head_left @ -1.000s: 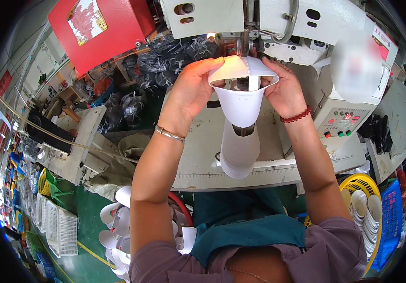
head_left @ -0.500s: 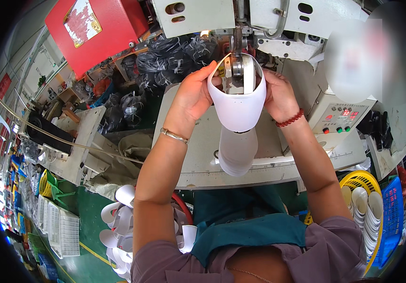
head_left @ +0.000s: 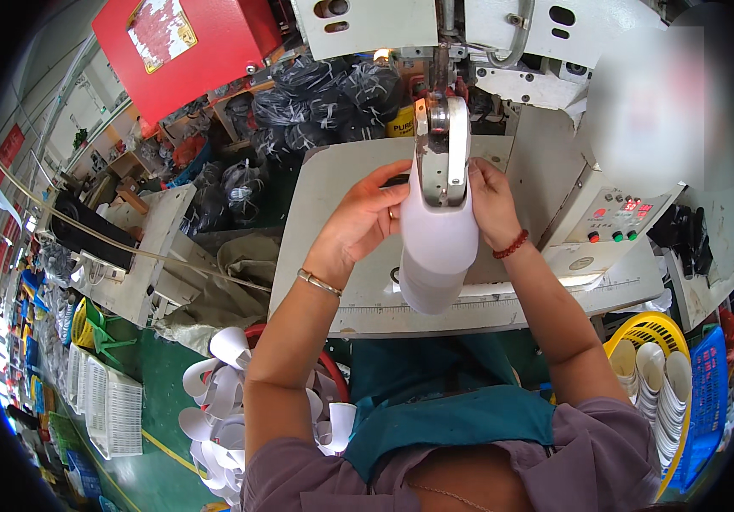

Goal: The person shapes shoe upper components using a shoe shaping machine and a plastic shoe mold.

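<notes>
A smooth white shoe upper (head_left: 440,235) fits around the lower end of a metal machine arm (head_left: 442,162), its rounded toe toward me. My left hand (head_left: 363,213) grips its left edge, thumb and fingers bent and partly hidden behind it. On the other edge my right hand (head_left: 495,200) pinches the material, thumb uppermost. Directly under the toe, another white curved piece (head_left: 429,290) shows; whether it is separate cannot be made out. Behind the hands spreads the machine's pale worktable (head_left: 358,311), with a ruler strip along its front.
A control box (head_left: 614,222) with lit digits and coloured buttons stands at the right. White curved pieces (head_left: 230,350) fill a red-rimmed container at lower left. A yellow basket (head_left: 683,341) holds stacked white pieces, beside a blue basket (head_left: 708,384). Black bags (head_left: 316,102) are piled behind.
Both hands have come lower and nearer to me with the white upper. Its opening, wide around the arm before, now sits close about the arm's lower end. My view has shifted slightly.
</notes>
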`<state>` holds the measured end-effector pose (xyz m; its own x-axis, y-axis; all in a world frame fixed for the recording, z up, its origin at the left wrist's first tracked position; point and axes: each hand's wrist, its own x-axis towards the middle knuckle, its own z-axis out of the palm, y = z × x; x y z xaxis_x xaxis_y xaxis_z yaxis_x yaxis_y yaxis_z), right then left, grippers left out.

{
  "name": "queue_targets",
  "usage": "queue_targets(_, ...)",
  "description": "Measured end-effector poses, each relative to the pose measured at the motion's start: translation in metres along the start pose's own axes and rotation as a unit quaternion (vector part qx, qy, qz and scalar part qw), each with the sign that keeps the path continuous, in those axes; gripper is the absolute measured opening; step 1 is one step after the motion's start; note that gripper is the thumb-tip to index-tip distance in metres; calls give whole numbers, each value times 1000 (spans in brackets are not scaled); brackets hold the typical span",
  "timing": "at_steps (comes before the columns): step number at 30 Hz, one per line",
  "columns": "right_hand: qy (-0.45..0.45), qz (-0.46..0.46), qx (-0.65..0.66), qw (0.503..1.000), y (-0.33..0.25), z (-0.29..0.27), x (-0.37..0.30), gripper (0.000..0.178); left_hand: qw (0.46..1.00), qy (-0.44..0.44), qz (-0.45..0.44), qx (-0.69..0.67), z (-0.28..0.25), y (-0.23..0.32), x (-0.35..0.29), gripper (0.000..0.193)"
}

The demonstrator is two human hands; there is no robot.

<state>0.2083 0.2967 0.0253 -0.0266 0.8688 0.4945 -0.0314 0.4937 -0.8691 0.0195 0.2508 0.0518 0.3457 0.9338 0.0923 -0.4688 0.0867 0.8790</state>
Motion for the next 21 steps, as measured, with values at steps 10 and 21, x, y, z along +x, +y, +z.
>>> queue_targets(10, -38, -145, -309, 939, 40, -9, -15, 16, 960, 127, 67, 239, -15, -43, -12, 28)
queue_targets(21, -34, -36, -92, 995, 44, -29, -98, 24, 716, 374, 18, 589, -21, -88, -202, 26)
